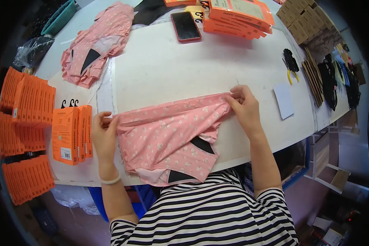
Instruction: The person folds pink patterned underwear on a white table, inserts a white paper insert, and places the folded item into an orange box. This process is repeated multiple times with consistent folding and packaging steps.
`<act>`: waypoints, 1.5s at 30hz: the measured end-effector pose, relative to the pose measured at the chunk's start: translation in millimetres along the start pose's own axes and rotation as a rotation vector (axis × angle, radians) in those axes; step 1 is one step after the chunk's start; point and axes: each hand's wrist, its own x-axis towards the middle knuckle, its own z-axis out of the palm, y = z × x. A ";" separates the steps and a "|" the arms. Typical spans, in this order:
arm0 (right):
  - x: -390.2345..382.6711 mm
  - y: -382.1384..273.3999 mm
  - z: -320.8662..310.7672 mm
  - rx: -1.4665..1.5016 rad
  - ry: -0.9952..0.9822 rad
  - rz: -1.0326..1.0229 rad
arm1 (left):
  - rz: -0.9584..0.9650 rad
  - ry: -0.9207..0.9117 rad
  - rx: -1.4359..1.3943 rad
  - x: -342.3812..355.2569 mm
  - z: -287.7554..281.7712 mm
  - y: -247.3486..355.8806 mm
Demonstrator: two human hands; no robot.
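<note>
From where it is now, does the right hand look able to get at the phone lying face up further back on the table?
Probably yes. The right hand pinches one end of the pink floral garment, and only bare white table lies between it and the phone. It would have to let go first and stretch forward.

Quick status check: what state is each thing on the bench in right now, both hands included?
Pink floral garment: spread flat, waistband pulled taut between both hands.
Left hand: pinching the garment's left end.
Right hand: pinching its right end.
Pile of pink garments: heaped, unfolded.
Phone: face up, screen dark.
Orange boxes: closed, standing upright.
Pliers: lying unused.
</note>
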 end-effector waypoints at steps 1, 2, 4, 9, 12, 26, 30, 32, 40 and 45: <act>2.2 1.4 5.2 -0.128 0.040 -0.010 | -0.005 0.017 0.057 0.6 11.5 -0.6; 3.4 0.1 8.3 -0.205 0.055 -0.035 | -0.009 0.035 0.114 -1.0 19.3 1.2; 2.2 0.7 11.5 -0.360 0.094 -0.072 | 0.113 0.043 0.223 -1.8 23.4 5.4; 2.6 21.4 11.3 -0.535 0.183 -0.383 | 0.631 0.028 0.699 -18.9 13.2 -7.7; -1.7 25.1 12.1 -0.526 0.158 -0.426 | 0.617 -0.017 0.719 -36.5 2.5 -12.0; -5.9 20.9 -1.4 -0.688 0.145 -0.508 | 0.611 0.054 0.705 -27.6 16.8 2.2; -5.7 21.4 0.6 -0.655 0.149 -0.486 | 0.549 -0.019 0.732 -19.6 12.8 5.1; 1.4 19.6 1.1 -0.698 0.142 -0.536 | 0.492 -0.082 0.772 -9.6 11.4 11.2; 22.6 28.0 -4.8 -0.539 0.052 -0.486 | 0.474 -0.231 0.392 24.8 5.5 4.1; 28.2 17.3 -5.3 -0.506 -0.067 -0.500 | 0.225 -0.351 0.407 34.6 -7.6 -2.0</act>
